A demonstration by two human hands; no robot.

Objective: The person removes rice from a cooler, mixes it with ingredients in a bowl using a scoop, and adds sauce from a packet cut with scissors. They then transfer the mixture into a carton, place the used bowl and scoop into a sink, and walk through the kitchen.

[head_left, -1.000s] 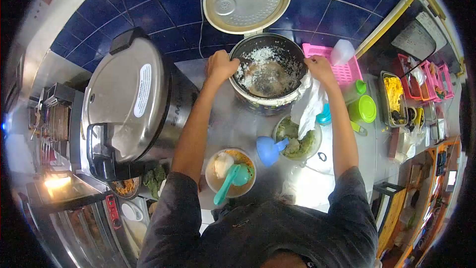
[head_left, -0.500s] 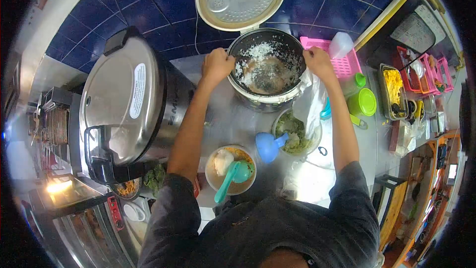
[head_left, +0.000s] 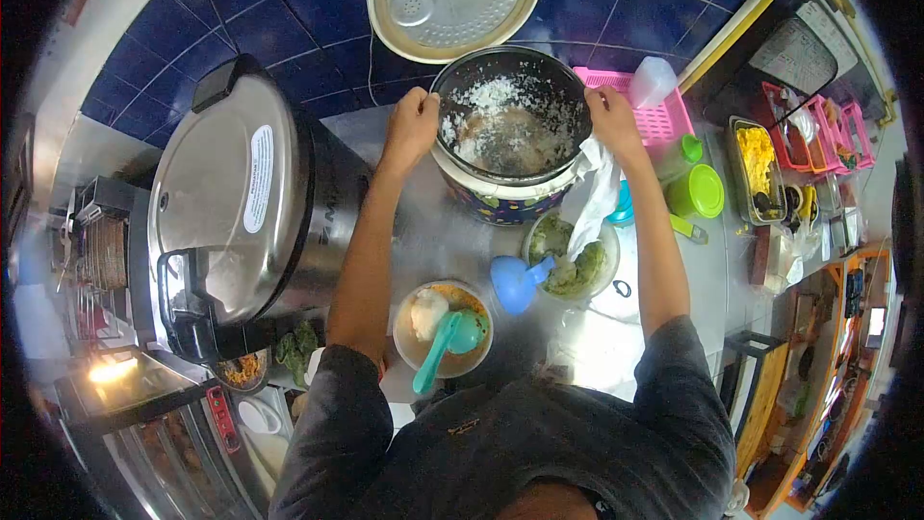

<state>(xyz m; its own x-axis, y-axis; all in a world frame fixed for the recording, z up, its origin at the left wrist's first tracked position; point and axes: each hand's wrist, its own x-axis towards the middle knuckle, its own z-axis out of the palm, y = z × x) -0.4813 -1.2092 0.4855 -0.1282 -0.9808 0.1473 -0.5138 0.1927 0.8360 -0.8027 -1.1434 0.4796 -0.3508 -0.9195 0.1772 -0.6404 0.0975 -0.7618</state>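
Observation:
A dark inner pot [head_left: 520, 159] with white rice stuck to its wall and base sits raised at the mouth of a patterned rice cooker [head_left: 500, 207]. My left hand [head_left: 414, 125] is closed on the pot's left rim. On the opposite rim my right hand [head_left: 613, 120] grips too, with a white cloth [head_left: 599, 188] hanging beneath it. Behind the pot, the cooker's lid [head_left: 462, 0] stands open. Below the cloth is a bowl of green food [head_left: 573, 279], beside a blue scoop [head_left: 513, 284]. Closer to me, another bowl [head_left: 409, 351] holds rice and a teal ladle [head_left: 441, 347].
A large steel rice cooker [head_left: 226, 202] stands at the left. To the right are a pink basket [head_left: 664, 125], a green-lidded container [head_left: 698, 191] and a tray of yellow food [head_left: 757, 164]. Blue tiles [head_left: 597, 0] rise behind the counter.
The inner pot has come up out of the cooker in both hands, so more of the cooker's patterned side shows. The cloth hangs narrower below my right hand. The view has shifted slightly.

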